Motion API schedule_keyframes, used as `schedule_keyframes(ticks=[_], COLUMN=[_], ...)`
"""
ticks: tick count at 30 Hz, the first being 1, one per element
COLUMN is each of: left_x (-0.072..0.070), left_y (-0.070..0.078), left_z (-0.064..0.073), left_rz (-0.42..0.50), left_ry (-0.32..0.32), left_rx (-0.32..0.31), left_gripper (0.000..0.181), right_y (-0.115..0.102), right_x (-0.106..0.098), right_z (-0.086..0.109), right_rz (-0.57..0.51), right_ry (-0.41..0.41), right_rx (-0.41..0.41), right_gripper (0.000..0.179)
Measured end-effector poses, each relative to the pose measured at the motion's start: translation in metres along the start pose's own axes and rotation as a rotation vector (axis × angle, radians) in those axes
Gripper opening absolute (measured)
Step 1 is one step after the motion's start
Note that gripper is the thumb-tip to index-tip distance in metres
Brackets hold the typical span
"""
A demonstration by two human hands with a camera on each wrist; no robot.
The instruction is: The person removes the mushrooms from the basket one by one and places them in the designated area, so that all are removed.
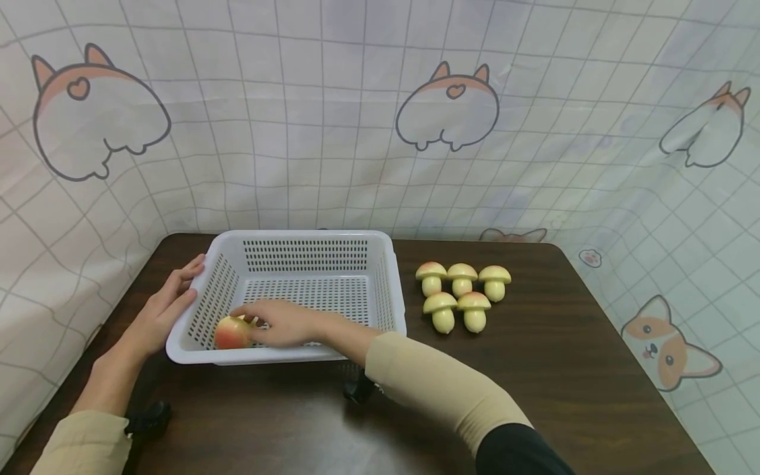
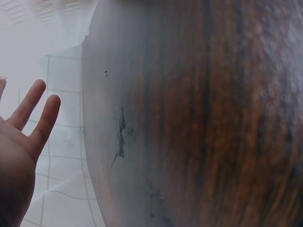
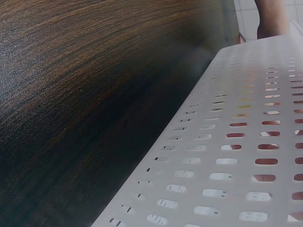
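A white perforated plastic basket [image 1: 309, 354] stands on the dark table, left of the middle. My left hand [image 1: 156, 315] rests against its left rim with the fingers extended; the left wrist view shows that hand [image 2: 19, 142] with straight, spread fingers. Inside the basket, at the near left corner, my right hand [image 1: 285, 323] holds a rounded yellow-and-red piece [image 1: 231, 334] between thumb and fingers. Its underside is hidden by the basket wall. In the right wrist view the basket wall [image 3: 189, 187] covers most of that hand.
Several yellow mushroom-shaped pieces [image 1: 474, 311], some with reddish caps, stand in two rows right of the basket. The dark wood-grain table [image 1: 564, 356] extends around them. A white grid-patterned cloth [image 1: 356, 178] with cartoon dogs hangs behind and beside the table.
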State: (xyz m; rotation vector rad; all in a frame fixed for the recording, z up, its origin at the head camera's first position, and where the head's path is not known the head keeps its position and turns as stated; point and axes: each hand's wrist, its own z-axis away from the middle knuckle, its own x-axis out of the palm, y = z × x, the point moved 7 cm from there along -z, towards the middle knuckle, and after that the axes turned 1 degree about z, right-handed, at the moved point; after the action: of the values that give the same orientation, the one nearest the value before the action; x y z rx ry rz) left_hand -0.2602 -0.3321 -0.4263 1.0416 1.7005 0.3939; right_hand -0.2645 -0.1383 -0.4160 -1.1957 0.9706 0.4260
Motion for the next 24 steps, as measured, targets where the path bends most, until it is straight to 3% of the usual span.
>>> schedule_keyframes(ticks=[10,16,24], left_x=[0.0006,-0.0002,0.0006], left_y=[-0.0001,-0.0014,-0.0013], left_z=[-0.0002,-0.0005,0.0003], left_rz=[-0.009,-0.002,-0.004], left_ry=[0.002,0.005,0.008], left_rx=[0.001,-0.001,0.001], left_gripper=[0.046,0.046,0.046], right_y=[0.0045,0.0055,0.0053], right_x=[0.0008,0.0024,0.0029], right_z=[-0.0001,0.0007,0.0008], right_rz=[0.035,-0.053,-0.03], right_ry=[0.007,-0.008,-0.032], right_rx=[0.039,0.07,0.032], right_gripper=[0.043,0.03,0.048])
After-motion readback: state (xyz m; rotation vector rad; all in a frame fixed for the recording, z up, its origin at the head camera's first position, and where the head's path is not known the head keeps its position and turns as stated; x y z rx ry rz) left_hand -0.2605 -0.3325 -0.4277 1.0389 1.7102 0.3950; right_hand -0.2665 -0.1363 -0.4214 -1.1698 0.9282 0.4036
